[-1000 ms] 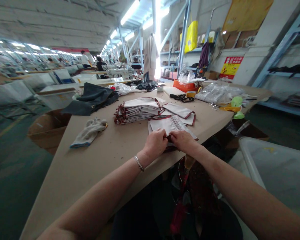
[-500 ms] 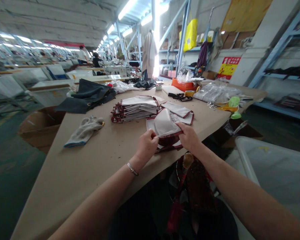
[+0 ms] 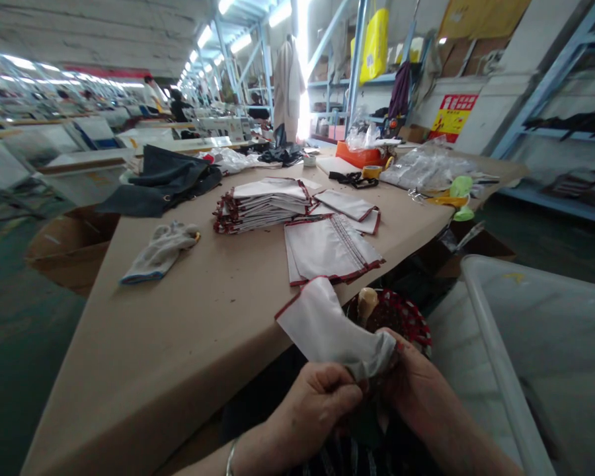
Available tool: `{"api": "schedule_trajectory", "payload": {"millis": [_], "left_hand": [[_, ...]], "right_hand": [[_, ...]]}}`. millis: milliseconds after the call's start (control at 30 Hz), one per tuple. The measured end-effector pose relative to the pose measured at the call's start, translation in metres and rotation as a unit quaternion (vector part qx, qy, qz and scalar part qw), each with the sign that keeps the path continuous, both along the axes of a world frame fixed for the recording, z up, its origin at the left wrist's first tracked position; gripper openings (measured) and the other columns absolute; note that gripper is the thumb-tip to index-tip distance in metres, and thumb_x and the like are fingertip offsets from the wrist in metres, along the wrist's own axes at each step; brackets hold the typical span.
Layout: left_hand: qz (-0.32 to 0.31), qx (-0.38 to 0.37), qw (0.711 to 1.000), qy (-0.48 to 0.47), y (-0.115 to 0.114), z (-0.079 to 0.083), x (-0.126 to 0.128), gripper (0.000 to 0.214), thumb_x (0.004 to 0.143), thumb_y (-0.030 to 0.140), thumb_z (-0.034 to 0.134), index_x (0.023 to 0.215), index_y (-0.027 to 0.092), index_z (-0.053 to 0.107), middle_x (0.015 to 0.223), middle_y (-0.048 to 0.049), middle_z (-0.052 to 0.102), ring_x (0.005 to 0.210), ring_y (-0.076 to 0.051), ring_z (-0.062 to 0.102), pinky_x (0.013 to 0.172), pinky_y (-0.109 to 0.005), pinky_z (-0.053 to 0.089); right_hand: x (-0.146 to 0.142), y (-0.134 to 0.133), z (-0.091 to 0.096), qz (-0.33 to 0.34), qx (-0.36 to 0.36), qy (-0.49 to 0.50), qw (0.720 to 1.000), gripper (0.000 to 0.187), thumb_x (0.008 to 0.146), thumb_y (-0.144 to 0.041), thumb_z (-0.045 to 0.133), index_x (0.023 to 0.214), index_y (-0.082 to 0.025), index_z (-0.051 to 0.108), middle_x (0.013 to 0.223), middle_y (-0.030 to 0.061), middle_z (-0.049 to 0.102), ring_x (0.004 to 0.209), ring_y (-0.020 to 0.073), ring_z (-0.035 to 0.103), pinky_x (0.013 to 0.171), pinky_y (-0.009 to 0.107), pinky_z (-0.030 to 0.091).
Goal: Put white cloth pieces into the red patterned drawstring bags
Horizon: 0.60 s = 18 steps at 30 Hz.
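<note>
Between my two hands is a white fabric piece (image 3: 322,317) with dark red edging, its far end resting over the table's front edge. My left hand (image 3: 317,403) is closed on its near edge, fingers curled in. Opposite, my right hand (image 3: 411,380) grips the bunched right corner between thumb and fingers. Just beyond lies another flat white piece (image 3: 322,244) with red edging and stitched rows. Behind it are more folded pieces (image 3: 350,203) and a thick stack of the same kind (image 3: 262,201). What the fingertips press on underneath is hidden.
A work glove (image 3: 161,251) lies on the left of the brown-covered table (image 3: 178,344). Dark cloth (image 3: 163,178) is at the far left. An orange tray (image 3: 361,155) and clear plastic bags (image 3: 426,168) stand behind. A white bin (image 3: 550,344) is at my right, a cardboard box (image 3: 72,248) at left.
Both hands have drawn back toward my body, over the table's front edge, bringing one white piece along. A similar piece now lies flat where they were.
</note>
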State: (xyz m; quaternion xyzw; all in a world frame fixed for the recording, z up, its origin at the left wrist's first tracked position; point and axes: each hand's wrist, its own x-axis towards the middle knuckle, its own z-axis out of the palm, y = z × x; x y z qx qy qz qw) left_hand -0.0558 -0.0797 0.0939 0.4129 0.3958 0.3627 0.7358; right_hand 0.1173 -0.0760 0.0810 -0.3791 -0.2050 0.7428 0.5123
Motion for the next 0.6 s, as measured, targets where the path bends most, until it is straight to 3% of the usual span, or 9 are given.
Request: {"api": "schedule_trajectory", "payload": {"millis": [67,133,200,267,333,400,500,600], "left_hand": [[-0.047,-0.056,0.996,-0.059,-0.002,-0.001,0.004,0.034,0.072,0.038,0.072,0.059,0.015,0.051,0.05,0.0033,0.049,0.038,-0.005,0.041,0.034,-0.016,0.032],[-0.041,-0.111,0.985,-0.127,0.003,0.004,0.007,0.032,0.072,0.039,0.071,0.064,0.016,0.05,0.056,0.0019,0.053,0.039,-0.007,0.046,0.033,-0.017,0.033],[-0.053,-0.159,0.972,-0.166,0.012,0.009,0.012,0.029,0.072,0.034,0.072,0.067,0.016,0.051,0.058,0.0013,0.055,0.039,-0.007,0.047,0.033,-0.017,0.032],[-0.056,-0.184,0.964,-0.183,0.028,0.014,0.019,0.026,0.071,0.027,0.074,0.067,0.015,0.051,0.056,0.0021,0.055,0.04,-0.005,0.047,0.036,-0.015,0.033],[-0.031,-0.17,0.966,-0.19,0.049,0.018,0.027,0.022,0.069,0.021,0.074,0.07,0.015,0.053,0.056,0.003,0.054,0.041,-0.004,0.047,0.038,-0.014,0.034],[0.029,-0.132,0.973,-0.188,0.074,0.02,0.037,0.018,0.069,0.019,0.072,0.075,0.015,0.055,0.058,0.0036,0.055,0.041,-0.005,0.047,0.036,-0.013,0.031],[0.142,-0.105,0.975,-0.135,0.106,0.011,0.052,0.013,0.07,0.019,0.066,0.074,0.017,0.055,0.057,0.005,0.054,0.039,-0.005,0.045,0.035,-0.013,0.027],[0.192,-0.129,0.97,-0.071,0.117,-0.019,0.066,0.013,0.07,0.024,0.064,0.068,0.017,0.053,0.054,0.0046,0.053,0.04,-0.006,0.046,0.037,-0.015,0.029]], "right_hand": [[0.006,-0.015,-0.007,0.07,-0.056,0.032,0.995,0.023,0.075,-0.042,0.067,0.072,-0.019,0.064,0.061,-0.0021,0.061,0.055,0.0115,0.055,0.058,0.024,0.047],[0.019,-0.028,-0.002,0.155,-0.03,-0.021,0.987,0.025,0.071,-0.042,0.07,0.069,-0.017,0.067,0.059,0.0001,0.061,0.054,0.0119,0.054,0.056,0.024,0.046],[0.035,-0.033,0.016,0.191,0.028,-0.091,0.977,0.019,0.061,-0.032,0.08,0.063,-0.017,0.068,0.058,0.0013,0.062,0.054,0.0121,0.053,0.054,0.022,0.045],[0.047,-0.025,0.039,0.173,0.072,-0.128,0.974,0.015,0.058,-0.027,0.083,0.062,-0.019,0.07,0.061,0.0027,0.066,0.058,0.0142,0.056,0.056,0.023,0.047],[0.051,0.0,0.059,0.14,0.093,-0.115,0.979,0.021,0.068,-0.041,0.075,0.076,-0.022,0.073,0.074,0.0041,0.071,0.066,0.018,0.062,0.062,0.028,0.052],[0.048,0.039,0.065,0.096,0.079,-0.059,0.991,0.03,0.081,-0.048,0.06,0.09,-0.021,0.071,0.085,0.0043,0.073,0.072,0.0196,0.066,0.068,0.035,0.055],[0.041,0.1,0.043,0.039,0.027,-0.014,0.999,0.021,0.087,-0.03,0.053,0.084,-0.016,0.068,0.078,0.0042,0.073,0.069,0.0171,0.067,0.072,0.033,0.056],[0.036,0.133,-0.005,0.047,0.015,-0.054,0.997,0.018,0.085,-0.02,0.053,0.074,-0.015,0.066,0.068,0.0049,0.071,0.066,0.0178,0.067,0.071,0.032,0.056]]}}
